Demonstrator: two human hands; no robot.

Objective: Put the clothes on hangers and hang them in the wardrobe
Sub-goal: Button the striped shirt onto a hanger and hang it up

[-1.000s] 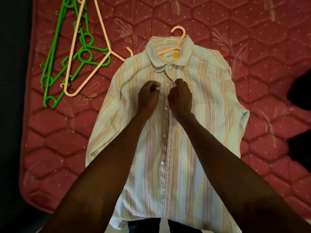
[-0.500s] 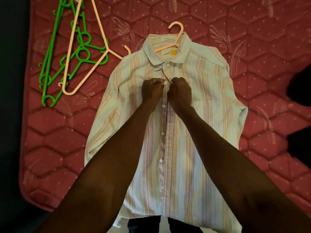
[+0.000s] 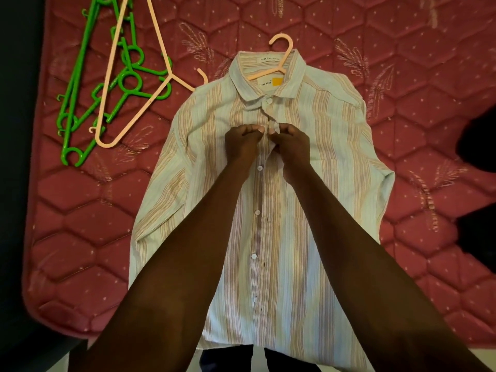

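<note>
A pale striped button-up shirt (image 3: 330, 146) lies flat, front up, on a red quilted bed (image 3: 80, 237). A peach hanger (image 3: 281, 44) sits inside its collar, hook sticking out past the neck. My left hand (image 3: 241, 145) and my right hand (image 3: 294, 146) meet at the button placket just below the collar. Each pinches one edge of the shirt front at the second button. The lower buttons look fastened.
Spare hangers lie at the bed's upper left: a second peach hanger (image 3: 158, 89) on top of green hangers (image 3: 77, 111). A dark garment (image 3: 477, 146) lies at the right edge. The bed's left edge drops into darkness.
Both hands have closed in on the placket from a little apart, now touching at the second button. The shirt and hangers stay where they were.
</note>
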